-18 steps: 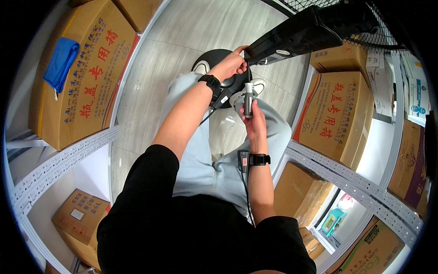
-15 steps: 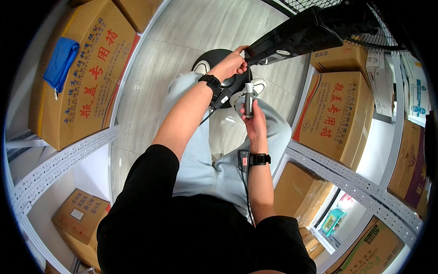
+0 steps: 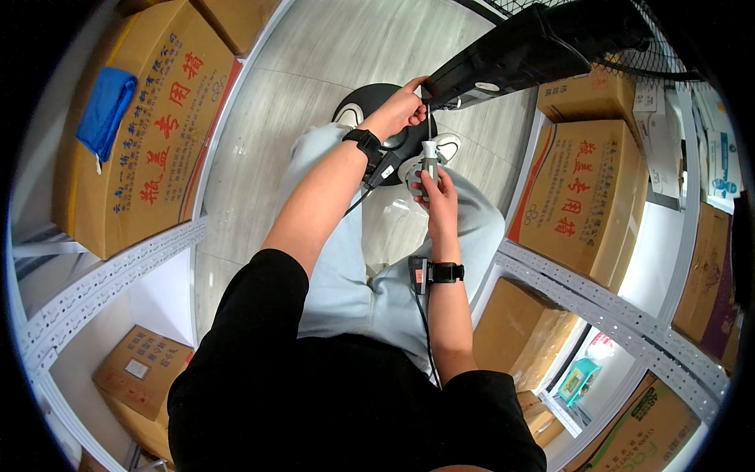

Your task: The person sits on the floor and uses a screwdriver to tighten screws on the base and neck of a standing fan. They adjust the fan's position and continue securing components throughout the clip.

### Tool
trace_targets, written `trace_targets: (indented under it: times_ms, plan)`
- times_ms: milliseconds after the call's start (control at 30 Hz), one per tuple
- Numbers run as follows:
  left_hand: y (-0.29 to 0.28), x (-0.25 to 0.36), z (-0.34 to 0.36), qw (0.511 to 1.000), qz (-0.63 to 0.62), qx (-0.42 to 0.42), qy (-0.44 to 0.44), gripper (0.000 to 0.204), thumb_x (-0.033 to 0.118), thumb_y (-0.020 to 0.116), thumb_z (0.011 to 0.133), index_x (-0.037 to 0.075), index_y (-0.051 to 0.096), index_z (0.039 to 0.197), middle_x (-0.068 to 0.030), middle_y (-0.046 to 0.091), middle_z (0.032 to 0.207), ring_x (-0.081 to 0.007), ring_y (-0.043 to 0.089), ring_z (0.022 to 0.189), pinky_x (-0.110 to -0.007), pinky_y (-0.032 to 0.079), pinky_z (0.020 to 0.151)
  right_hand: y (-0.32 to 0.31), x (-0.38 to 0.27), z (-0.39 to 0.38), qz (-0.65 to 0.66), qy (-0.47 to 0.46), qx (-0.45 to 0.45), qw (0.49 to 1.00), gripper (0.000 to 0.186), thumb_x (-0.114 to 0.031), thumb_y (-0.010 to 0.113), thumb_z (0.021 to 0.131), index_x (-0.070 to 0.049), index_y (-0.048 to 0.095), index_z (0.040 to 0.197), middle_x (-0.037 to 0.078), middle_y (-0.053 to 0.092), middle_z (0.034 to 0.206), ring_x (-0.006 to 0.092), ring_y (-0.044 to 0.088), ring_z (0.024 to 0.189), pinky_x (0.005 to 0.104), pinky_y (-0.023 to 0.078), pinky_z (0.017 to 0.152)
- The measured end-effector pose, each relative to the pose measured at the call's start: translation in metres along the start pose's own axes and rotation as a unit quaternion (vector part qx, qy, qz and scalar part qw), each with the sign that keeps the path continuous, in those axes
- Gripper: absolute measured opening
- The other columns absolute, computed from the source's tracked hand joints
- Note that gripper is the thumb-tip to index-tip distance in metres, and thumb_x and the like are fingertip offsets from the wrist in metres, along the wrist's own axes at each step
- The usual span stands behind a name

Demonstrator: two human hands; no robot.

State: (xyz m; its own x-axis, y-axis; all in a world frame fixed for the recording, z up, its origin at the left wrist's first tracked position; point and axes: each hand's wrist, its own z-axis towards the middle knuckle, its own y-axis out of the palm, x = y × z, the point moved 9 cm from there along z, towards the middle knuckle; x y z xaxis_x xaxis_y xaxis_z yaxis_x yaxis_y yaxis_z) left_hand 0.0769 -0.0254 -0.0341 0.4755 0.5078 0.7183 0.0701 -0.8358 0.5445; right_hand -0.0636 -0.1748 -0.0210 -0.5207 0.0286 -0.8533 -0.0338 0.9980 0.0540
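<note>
My left hand has its fingers curled on the lower end of a glossy black fan column, which slants up to the right. My right hand grips a grey-handled screwdriver, its shaft pointing up to the underside of the column beside my left fingers; the tip's contact is too small to make out. A round black base lies on the floor under my left hand, between my shoes. Both wrists wear black straps with cabled modules.
Metal shelving lines both sides, holding cardboard boxes. A folded blue cloth is on the left box. Papers and a turquoise plastic item sit at right. A black wire fan cage is top right. Pale tiled floor lies ahead.
My right hand and the screwdriver have moved slightly upward, and my right fingers have shifted on the handle. My left hand stays in about the same place.
</note>
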Motion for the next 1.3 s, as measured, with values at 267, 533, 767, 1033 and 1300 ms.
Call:
trace_targets:
  times_ms: [267, 533, 767, 1033, 1300]
  plan:
    - [-0.014, -0.014, 0.004, 0.998, -0.018, 0.063, 0.016, 0.043, 0.000, 0.037, 0.093, 0.007, 0.047, 0.134, -0.0060, 0.055, 0.078, -0.0137, 0.053, 0.062, -0.024, 0.040, 0.050, -0.017, 0.004, -0.009, 0.031, -0.006, -0.015, 0.999, 0.035, -0.020, 0.067, 0.091, -0.007, 0.056, 0.122, 0.003, 0.067, 0.100, 0.0107, 0.064, 0.083, 0.0237, 0.047, 0.064]
    - [-0.013, -0.014, -0.030, 0.998, -0.069, 0.004, 0.003, 0.024, 0.020, 0.046, 0.102, 0.001, 0.058, 0.095, -0.0084, 0.060, 0.084, -0.0191, 0.059, 0.074, -0.028, 0.047, 0.061, -0.024, -0.015, -0.028, 0.041, -0.044, -0.054, 0.997, 0.035, -0.018, 0.066, 0.090, -0.003, 0.056, 0.121, 0.004, 0.065, 0.096, 0.0116, 0.064, 0.080, 0.0243, 0.046, 0.063]
    - [0.000, 0.008, -0.073, 0.998, -0.046, -0.018, 0.031, 0.020, 0.008, 0.045, 0.099, -0.006, 0.058, 0.103, -0.0161, 0.064, 0.096, -0.0240, 0.064, 0.085, -0.032, 0.054, 0.076, -0.023, -0.039, -0.051, 0.034, -0.101, -0.072, 0.992, 0.038, -0.016, 0.068, 0.089, -0.001, 0.056, 0.122, 0.005, 0.066, 0.095, 0.0116, 0.065, 0.076, 0.0233, 0.046, 0.060]
    - [-0.014, 0.000, -0.088, 0.997, -0.061, 0.034, 0.032, 0.019, 0.010, 0.051, 0.098, -0.008, 0.052, 0.105, -0.0223, 0.062, 0.101, -0.0321, 0.065, 0.093, -0.033, 0.055, 0.076, -0.028, -0.034, -0.072, 0.069, -0.118, -0.065, 0.988, 0.034, -0.018, 0.068, 0.089, -0.002, 0.059, 0.117, 0.002, 0.064, 0.090, 0.0090, 0.063, 0.073, 0.0220, 0.046, 0.059]
    - [-0.009, -0.002, -0.080, 0.996, -0.068, -0.015, 0.058, 0.017, 0.012, 0.059, 0.096, -0.003, 0.058, 0.104, -0.0132, 0.063, 0.097, -0.0209, 0.062, 0.086, -0.029, 0.054, 0.078, -0.030, -0.028, -0.074, 0.079, -0.102, -0.059, 0.990, 0.029, -0.019, 0.068, 0.088, -0.004, 0.060, 0.112, 0.000, 0.064, 0.085, 0.0076, 0.062, 0.071, 0.0222, 0.045, 0.058]
